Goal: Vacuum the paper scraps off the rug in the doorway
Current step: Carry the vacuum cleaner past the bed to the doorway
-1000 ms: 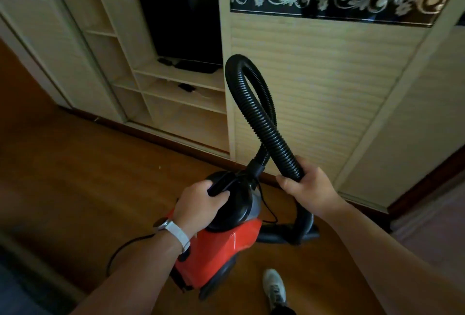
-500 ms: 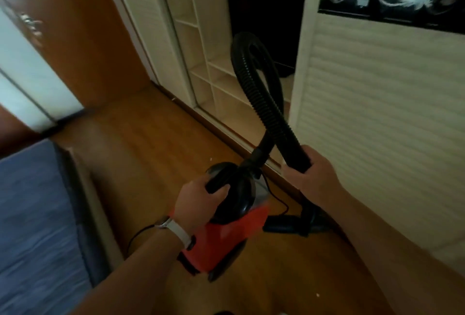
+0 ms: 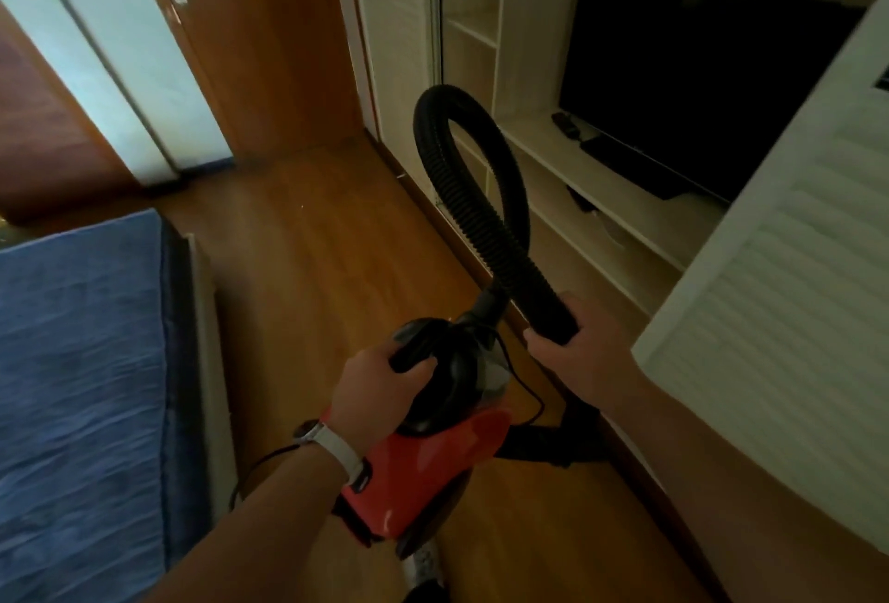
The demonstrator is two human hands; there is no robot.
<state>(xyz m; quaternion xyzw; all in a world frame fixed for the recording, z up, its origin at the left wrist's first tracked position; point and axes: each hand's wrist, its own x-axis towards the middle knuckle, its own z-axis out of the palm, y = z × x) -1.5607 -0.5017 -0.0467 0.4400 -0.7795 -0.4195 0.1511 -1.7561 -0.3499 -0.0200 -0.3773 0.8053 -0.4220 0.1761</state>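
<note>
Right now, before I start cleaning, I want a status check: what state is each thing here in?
vacuum: held by its handle in the left hand.
hose: looped upward, gripped by the right hand.
TV: screen dark.
wooden door: looks open.

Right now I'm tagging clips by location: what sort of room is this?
Probably a bedroom: a blue-covered bed, a TV set in a shelved wardrobe, and a wooden door.

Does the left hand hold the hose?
No, the left hand grips the vacuum by its top handle, and the right hand holds the hose.
</note>
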